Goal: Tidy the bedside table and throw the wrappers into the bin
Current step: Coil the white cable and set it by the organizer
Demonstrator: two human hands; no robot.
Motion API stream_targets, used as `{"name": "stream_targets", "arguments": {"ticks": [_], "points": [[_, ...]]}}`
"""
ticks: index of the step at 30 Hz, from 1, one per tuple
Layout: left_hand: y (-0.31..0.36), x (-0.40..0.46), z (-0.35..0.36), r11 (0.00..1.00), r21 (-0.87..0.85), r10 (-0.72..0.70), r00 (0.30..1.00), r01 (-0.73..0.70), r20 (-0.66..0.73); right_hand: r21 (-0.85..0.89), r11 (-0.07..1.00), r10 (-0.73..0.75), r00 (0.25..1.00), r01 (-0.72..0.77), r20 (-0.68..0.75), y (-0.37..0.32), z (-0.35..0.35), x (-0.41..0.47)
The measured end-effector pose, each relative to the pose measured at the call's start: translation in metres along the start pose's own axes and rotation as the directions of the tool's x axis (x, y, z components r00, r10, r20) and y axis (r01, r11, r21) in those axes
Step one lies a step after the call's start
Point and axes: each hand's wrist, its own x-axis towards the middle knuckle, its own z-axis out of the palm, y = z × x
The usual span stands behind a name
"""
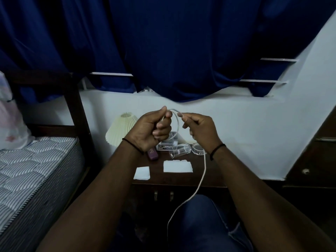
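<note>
**Both hands on a white cable above the bedside table**

Up front, the left hand (152, 130) curls round a white cable (201, 179), and the right hand (198, 128) pinches it between thumb and fingers; a loop arcs between them. The cable's free length hangs past the bedside table (209, 171) toward the person's knee. On the table lie two white paper pieces (177, 166), a toppled clear glass (179, 151), a purple packet (152, 154) and a pleated lamp (121, 129).

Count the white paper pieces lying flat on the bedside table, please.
2: a small white paper near the front left edge, and a larger white paper right of it. Hands may hide more.
</note>
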Motion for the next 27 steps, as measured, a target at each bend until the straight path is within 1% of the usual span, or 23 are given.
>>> {"name": "stream_targets", "arguments": {"ticks": [2,4,7,10,12,14,16,17,19,21,22,23,26,27], "points": [[0.003,0.001,0.001,0.99,-0.075,0.112,0.991,-0.117,-0.074,-0.012,0.998,0.062,0.998,-0.062,0.016,0.014,0.006,-0.006],[0.008,0.003,0.0,0.966,-0.104,0.222,0.964,-0.238,-0.147,-0.063,0.992,0.112,0.992,-0.108,0.06,0.025,0.013,-0.015],[0.014,0.006,-0.001,0.921,-0.039,0.368,0.897,-0.388,-0.244,-0.158,0.978,0.159,0.977,-0.136,0.144,0.034,0.025,-0.027],[0.016,0.01,-0.003,0.882,0.035,0.451,0.818,-0.471,-0.357,-0.194,0.971,0.195,0.933,-0.14,0.303,0.03,0.035,-0.039],[0.014,0.011,-0.008,0.868,0.174,0.494,0.771,-0.466,-0.402,-0.204,0.97,0.202,0.901,-0.131,0.384,0.023,0.039,-0.043],[0.01,0.011,-0.013,0.82,0.376,0.565,0.712,-0.431,-0.416,-0.182,0.972,0.212,0.893,-0.15,0.396,0.013,0.038,-0.043],[0.006,0.011,-0.019,0.748,0.542,0.63,0.665,-0.382,-0.4,-0.156,0.975,0.21,0.897,-0.16,0.389,0.001,0.036,-0.04],[0.003,0.011,-0.023,0.719,0.605,0.641,0.662,-0.342,-0.388,-0.14,0.978,0.199,0.903,-0.157,0.38,-0.005,0.034,-0.038],[-0.003,0.009,-0.03,0.639,0.74,0.628,0.698,-0.21,-0.344,-0.124,0.985,0.153,0.931,-0.118,0.331,-0.018,0.029,-0.032],[-0.01,0.006,-0.036,0.506,0.86,0.583,0.759,-0.059,-0.291,-0.188,0.982,0.072,0.965,-0.024,0.252,-0.028,0.023,-0.024],[-0.013,0.004,-0.036,0.449,0.894,0.559,0.784,-0.015,-0.268,-0.238,0.971,0.027,0.977,0.024,0.209,-0.031,0.019,-0.02],[-0.016,0.002,-0.036,0.416,0.91,0.534,0.807,0.007,-0.251,-0.285,0.956,-0.018,0.986,0.065,0.165,-0.033,0.015,-0.016],[-0.017,-0.001,-0.03,0.378,0.925,0.444,0.868,0.045,-0.224,-0.364,0.92,-0.126,0.989,0.147,0.079,-0.038,0.005,-0.005],[-0.017,-0.002,-0.027,0.391,0.919,0.409,0.886,0.045,-0.218,-0.383,0.907,-0.163,0.984,0.175,0.065,-0.039,0.003,-0.003]]}}
